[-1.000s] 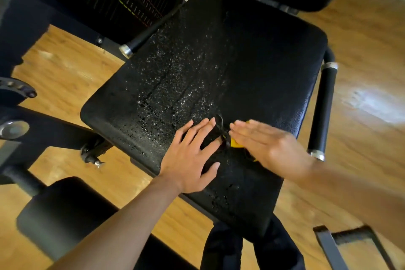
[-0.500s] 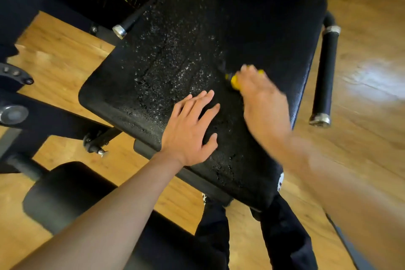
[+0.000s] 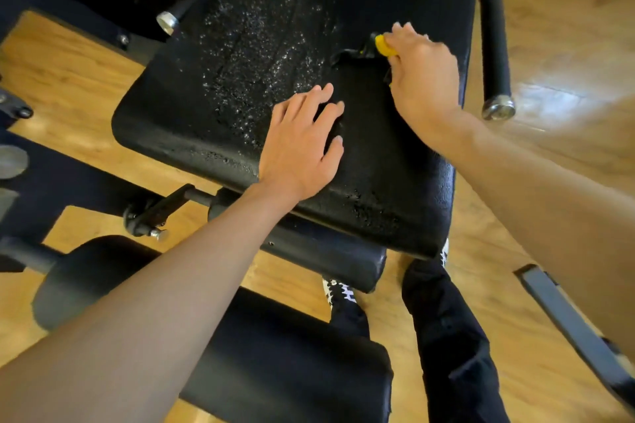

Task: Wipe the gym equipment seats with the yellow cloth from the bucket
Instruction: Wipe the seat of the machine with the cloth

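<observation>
1. The seat (image 3: 240,86) is black padded vinyl with a fine leathery grain. Its left half is speckled with glinting water beads, and its right half looks dull and even.
2. The yellow cloth (image 3: 384,45) shows as a small, soft, matt bunch of fabric.
3. The side handle (image 3: 494,45) wears a matt black rubbery sleeve, finished with a bright polished metal end cap (image 3: 498,108).
4. The floor (image 3: 567,10) is warm wood plank, varnished glossy enough to throw white glare.
5. The frame (image 3: 86,182) is dark metal with a flat painted finish, and its pin knob (image 3: 159,234) is shiny steel.
6. The lower pad (image 3: 292,371) is smooth black vinyl with a faint sheen.
7. The trousers (image 3: 453,336) are dark matt cloth.
</observation>
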`<act>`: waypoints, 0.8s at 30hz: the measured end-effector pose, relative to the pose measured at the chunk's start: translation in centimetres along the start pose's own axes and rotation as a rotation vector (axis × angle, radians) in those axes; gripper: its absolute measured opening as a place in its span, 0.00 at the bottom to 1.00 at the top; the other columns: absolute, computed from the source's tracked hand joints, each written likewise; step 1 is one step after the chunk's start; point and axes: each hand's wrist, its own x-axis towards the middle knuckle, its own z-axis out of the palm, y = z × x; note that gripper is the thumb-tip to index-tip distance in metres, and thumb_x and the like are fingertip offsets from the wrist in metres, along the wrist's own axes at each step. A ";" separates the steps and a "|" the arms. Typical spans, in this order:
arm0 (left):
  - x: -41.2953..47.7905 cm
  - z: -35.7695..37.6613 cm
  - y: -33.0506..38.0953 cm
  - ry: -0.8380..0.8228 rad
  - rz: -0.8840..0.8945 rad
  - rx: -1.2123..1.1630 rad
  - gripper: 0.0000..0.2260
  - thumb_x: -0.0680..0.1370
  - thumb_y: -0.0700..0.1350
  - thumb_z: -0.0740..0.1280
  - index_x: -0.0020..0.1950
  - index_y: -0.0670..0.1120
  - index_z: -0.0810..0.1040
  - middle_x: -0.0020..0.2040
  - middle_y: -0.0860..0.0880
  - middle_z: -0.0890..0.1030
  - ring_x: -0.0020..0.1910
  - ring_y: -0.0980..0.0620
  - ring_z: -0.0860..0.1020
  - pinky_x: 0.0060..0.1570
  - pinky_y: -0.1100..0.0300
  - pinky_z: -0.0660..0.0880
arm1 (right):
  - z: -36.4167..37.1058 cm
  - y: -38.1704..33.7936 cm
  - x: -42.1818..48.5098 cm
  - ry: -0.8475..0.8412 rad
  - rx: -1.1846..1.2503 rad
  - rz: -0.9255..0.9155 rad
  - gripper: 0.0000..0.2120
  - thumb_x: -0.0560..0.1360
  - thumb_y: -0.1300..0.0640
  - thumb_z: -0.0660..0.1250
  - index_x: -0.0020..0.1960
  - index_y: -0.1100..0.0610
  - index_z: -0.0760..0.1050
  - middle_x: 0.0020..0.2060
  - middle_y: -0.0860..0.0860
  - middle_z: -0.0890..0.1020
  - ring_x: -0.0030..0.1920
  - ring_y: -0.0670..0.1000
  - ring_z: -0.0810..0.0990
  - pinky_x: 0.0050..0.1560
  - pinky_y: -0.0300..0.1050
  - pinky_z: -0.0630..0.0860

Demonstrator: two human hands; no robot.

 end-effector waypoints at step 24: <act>-1.1 -1.7 -7.7 -0.062 0.196 0.110 0.27 0.82 0.57 0.57 0.79 0.50 0.66 0.79 0.45 0.65 0.76 0.41 0.64 0.75 0.43 0.58 | 5.2 -6.5 -16.9 -0.073 -0.144 -0.868 0.22 0.82 0.69 0.57 0.75 0.61 0.69 0.74 0.56 0.71 0.76 0.57 0.67 0.75 0.57 0.65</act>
